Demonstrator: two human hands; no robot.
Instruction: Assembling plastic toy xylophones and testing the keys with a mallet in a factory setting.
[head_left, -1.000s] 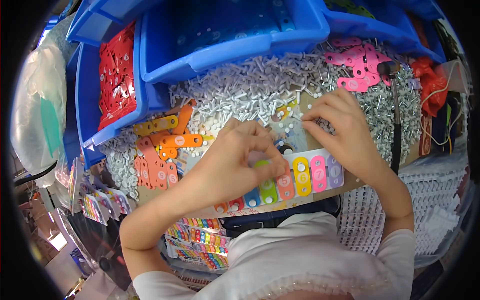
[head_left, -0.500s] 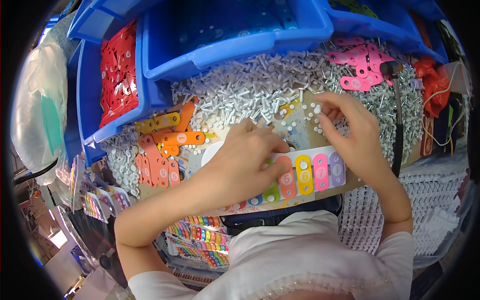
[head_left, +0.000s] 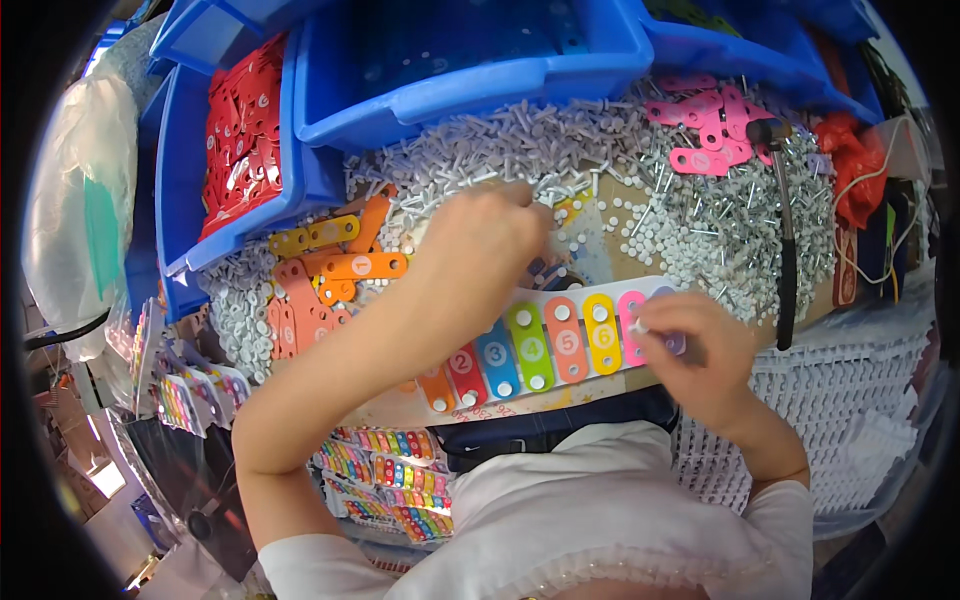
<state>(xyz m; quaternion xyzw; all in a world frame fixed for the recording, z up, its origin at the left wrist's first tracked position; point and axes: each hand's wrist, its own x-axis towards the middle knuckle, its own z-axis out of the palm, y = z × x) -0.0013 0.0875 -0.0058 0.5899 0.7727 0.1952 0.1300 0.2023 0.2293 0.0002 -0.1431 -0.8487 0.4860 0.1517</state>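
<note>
A toy xylophone point(head_left: 531, 347) with a white base and a row of coloured bars lies in front of me. White round pin heads show at the upper ends of the green, salmon and yellow bars, and at the lower ends of several bars on the left. My right hand point(head_left: 705, 355) pinches a small white pin point(head_left: 638, 326) over the upper part of the pink bar and partly covers the purple bar. Beyond the xylophone, my left hand point(head_left: 488, 240) has its fingers curled together at the near edge of a heap of white pins point(head_left: 505, 140); its fingertips are hidden.
Blue bins point(head_left: 470, 85) stand along the back, one holding red bars point(head_left: 243, 130). Loose orange bars point(head_left: 360, 266) lie left, pink bars point(head_left: 705, 125) at the far right. A hammer point(head_left: 785, 230) rests on metal pins. Finished-looking coloured xylophones point(head_left: 410, 470) are stacked below the work surface.
My left hand has left the bars and moved up to the white pins. My right hand has come down from the small white pieces to the pink bar. A white head now shows atop the yellow bar.
</note>
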